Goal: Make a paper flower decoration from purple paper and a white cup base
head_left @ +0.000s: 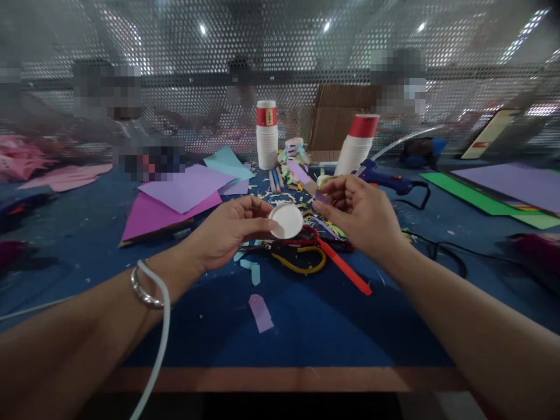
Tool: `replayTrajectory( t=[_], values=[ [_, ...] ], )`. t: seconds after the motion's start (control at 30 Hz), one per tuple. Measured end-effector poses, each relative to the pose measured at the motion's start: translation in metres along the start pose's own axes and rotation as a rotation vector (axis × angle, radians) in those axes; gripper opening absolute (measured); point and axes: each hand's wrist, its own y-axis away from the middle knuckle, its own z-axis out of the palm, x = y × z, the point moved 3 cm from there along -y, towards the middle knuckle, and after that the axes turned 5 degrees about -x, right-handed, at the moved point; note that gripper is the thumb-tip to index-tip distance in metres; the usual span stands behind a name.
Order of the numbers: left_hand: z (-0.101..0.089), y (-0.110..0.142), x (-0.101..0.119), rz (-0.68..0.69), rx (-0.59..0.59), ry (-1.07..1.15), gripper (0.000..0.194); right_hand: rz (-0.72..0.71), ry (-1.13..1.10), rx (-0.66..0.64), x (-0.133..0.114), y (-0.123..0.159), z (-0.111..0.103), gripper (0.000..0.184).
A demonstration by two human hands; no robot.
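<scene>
My left hand [227,230] is closed on a small white paper cup [286,221], held on its side with the round base towards me. To its right, my right hand [361,213] pinches a small purple paper piece [322,197] between thumb and fingers, close to the cup. Below both hands, scissors with red and yellow handles [297,251] lie on the blue table [306,326] among paper scraps. A red paper strip [345,268] runs out from under my right hand.
Purple, magenta and teal paper sheets [184,192] lie at the left. Two stacks of red-and-white cups [266,134] [359,149] stand at the back, a blue glue gun [385,178] with its black cord to the right. A purple tag [261,312] lies near me.
</scene>
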Motion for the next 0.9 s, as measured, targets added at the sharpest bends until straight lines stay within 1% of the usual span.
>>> replayTrajectory(
  t=[0.07, 0.13, 0.2, 0.27, 0.3, 0.4, 0.43, 0.47, 0.5, 0.57, 0.67, 0.7, 0.77, 0.9],
  values=[
    [0.000, 0.001, -0.002, 0.007, -0.028, -0.051, 0.027, 0.006, 0.008, -0.007, 0.000, 0.000, 0.001, 0.021],
    [0.000, 0.002, -0.005, 0.017, -0.057, -0.149, 0.030, 0.016, 0.012, -0.018, 0.000, 0.001, 0.001, 0.021],
    [0.002, 0.002, -0.007, 0.022, -0.106, -0.291, 0.031, 0.027, 0.013, -0.028, 0.000, 0.001, 0.002, 0.021],
    [0.001, 0.002, -0.008, 0.042, -0.119, -0.475, 0.029, 0.035, 0.022, -0.036, 0.000, 0.002, 0.002, 0.021],
    [-0.001, 0.001, -0.006, 0.069, -0.099, -0.585, 0.027, 0.037, 0.029, -0.039, -0.001, 0.002, 0.002, 0.021],
    [-0.014, -0.002, 0.005, 0.180, 0.041, -0.915, 0.020, 0.035, 0.043, -0.052, -0.001, 0.002, 0.003, 0.021],
    [-0.021, -0.003, 0.008, 0.196, 0.083, -0.999, 0.020, 0.035, 0.043, -0.058, -0.001, 0.002, 0.003, 0.021],
    [-0.027, -0.005, 0.010, 0.195, 0.101, -1.063, 0.022, 0.034, 0.042, -0.063, -0.001, 0.002, 0.003, 0.021],
    [-0.034, -0.008, 0.011, 0.186, 0.111, -1.109, 0.027, 0.034, 0.039, -0.071, -0.002, 0.002, 0.004, 0.021],
    [-0.045, -0.012, 0.010, 0.135, 0.096, -1.197, 0.042, 0.037, 0.030, -0.085, -0.002, 0.003, 0.005, 0.021],
    [-0.051, -0.018, 0.003, 0.079, 0.052, -1.321, 0.059, 0.047, 0.027, -0.102, -0.002, 0.004, 0.006, 0.022],
    [-0.052, -0.020, 0.001, 0.073, 0.040, -1.353, 0.061, 0.052, 0.027, -0.108, -0.002, 0.004, 0.006, 0.022],
    [-0.051, -0.023, -0.002, 0.068, 0.027, -1.383, 0.058, 0.068, 0.026, -0.121, -0.001, 0.004, 0.007, 0.023],
    [-0.051, -0.026, -0.004, 0.074, 0.009, -1.318, 0.046, 0.103, 0.023, -0.165, 0.002, 0.003, 0.008, 0.024]
  ],
)
